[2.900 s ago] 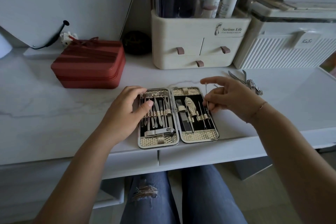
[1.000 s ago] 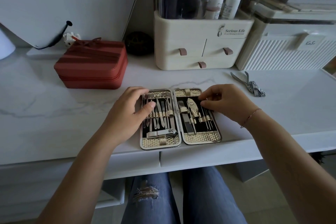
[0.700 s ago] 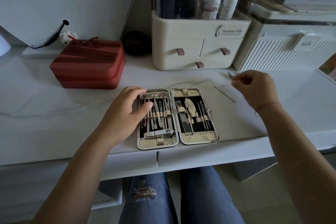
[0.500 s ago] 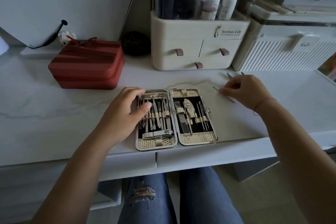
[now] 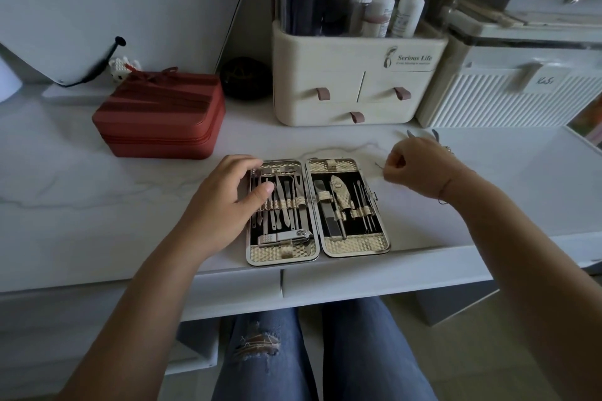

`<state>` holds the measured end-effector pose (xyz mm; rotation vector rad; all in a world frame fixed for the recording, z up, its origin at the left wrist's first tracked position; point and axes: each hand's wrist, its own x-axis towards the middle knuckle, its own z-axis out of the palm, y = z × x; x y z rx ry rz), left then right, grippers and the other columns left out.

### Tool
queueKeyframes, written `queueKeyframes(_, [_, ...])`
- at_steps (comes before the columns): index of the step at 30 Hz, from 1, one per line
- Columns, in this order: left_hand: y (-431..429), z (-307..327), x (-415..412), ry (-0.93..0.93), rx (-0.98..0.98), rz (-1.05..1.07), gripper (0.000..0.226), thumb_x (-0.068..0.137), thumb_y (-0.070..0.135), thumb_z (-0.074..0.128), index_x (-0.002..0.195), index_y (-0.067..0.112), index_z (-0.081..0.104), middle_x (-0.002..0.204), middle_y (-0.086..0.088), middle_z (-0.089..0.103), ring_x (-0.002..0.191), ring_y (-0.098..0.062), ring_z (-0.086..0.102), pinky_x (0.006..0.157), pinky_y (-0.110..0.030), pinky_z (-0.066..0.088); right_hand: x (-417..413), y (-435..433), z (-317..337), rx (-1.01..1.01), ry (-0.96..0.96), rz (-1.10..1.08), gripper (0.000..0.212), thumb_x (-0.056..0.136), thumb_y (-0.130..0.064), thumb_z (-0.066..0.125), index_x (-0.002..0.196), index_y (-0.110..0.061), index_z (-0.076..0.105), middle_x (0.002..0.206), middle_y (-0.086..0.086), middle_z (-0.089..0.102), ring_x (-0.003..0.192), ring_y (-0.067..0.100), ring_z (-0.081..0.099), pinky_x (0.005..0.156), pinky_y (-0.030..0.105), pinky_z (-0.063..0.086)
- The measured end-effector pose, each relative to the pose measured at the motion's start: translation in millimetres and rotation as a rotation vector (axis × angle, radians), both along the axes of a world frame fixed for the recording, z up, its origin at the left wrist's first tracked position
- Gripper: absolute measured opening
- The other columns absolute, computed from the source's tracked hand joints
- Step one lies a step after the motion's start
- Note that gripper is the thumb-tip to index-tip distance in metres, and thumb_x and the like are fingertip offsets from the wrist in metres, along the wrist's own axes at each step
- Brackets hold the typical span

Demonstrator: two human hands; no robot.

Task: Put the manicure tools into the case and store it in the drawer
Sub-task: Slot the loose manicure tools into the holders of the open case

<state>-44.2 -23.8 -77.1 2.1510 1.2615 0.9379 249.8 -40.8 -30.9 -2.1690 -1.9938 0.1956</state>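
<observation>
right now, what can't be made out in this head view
Head view only:
- thin metal pick: mostly hidden inside the pinching right hand.
- silver nippers: only the handle tips show behind that hand.
- open gold manicure case: its left edge is covered by the left hand.
- white desk drawer: shut, so the inside is hidden.

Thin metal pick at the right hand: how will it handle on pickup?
Likely stiff and very light: the pick is a bare thin metal rod. On the smooth tabletop it may skid, or slip from the pinch of the right hand.
</observation>
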Motion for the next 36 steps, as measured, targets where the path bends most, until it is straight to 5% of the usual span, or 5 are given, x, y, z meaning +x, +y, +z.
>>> queueKeyframes(2, [-1,0,0,0.001,-0.002,-0.003,0.040,0.089,0.032,0.058,0.126,0.018,0.052,0.123,0.013,0.048,0.119,-0.002,0.044,0.098,-0.018,0.029,-1,-5,3,0.025,0.176,-0.013,0.017,0.080,-0.013,0.059,0.066,-0.004,0.064,0.052,0.001,0.058,0.043,0.006,0.043,0.049,0.007,0.036])
queueKeyframes(6, [-1,1,0,0.006,-0.004,-0.007,0.041,0.089,0.032,0.057,0.126,0.018,0.052,0.124,0.012,0.049,0.119,-0.001,0.043,0.098,-0.018,0.029,-12,-15,7,0.017,0.796,0.011,0.006,0.083,0.002,0.060,0.079,-0.001,0.061,0.057,0.005,0.064,0.041,0.010,0.048,0.043,0.019,0.043])
queueKeyframes(10, [0,1,0,0.009,-0.004,-0.008,0.039,0.088,0.032,0.057,0.125,0.019,0.053,0.124,0.012,0.049,0.118,-0.001,0.043,0.097,-0.018,0.029,-23,-16,2,-0.024,1.016,0.052,0.017,0.084,0.003,0.060,0.100,-0.003,0.058,0.064,0.015,0.064,0.044,0.010,0.056,0.045,0.020,0.049])
queueKeyframes(18, [-1,1,-1,0.010,-0.006,-0.011,0.038,0.089,0.032,0.057,0.124,0.021,0.053,0.123,0.013,0.048,0.117,0.000,0.043,0.097,-0.018,0.029,-29,-8,-10,0.138,1.012,-0.053,0.011,0.083,0.001,0.063,0.093,-0.004,0.061,0.062,0.011,0.067,0.048,0.014,0.058,0.050,0.024,0.053])
queueKeyframes(36, [1,-1,0,0.006,-0.008,-0.015,0.042,0.085,0.041,0.057,0.122,0.020,0.055,0.123,0.011,0.050,0.117,0.000,0.044,0.095,-0.011,0.027,-30,-9,-8,0.087,0.739,0.037,0.009,0.083,-0.010,0.067,0.091,-0.012,0.066,0.070,0.001,0.070,0.051,-0.004,0.057,0.053,0.005,0.040])
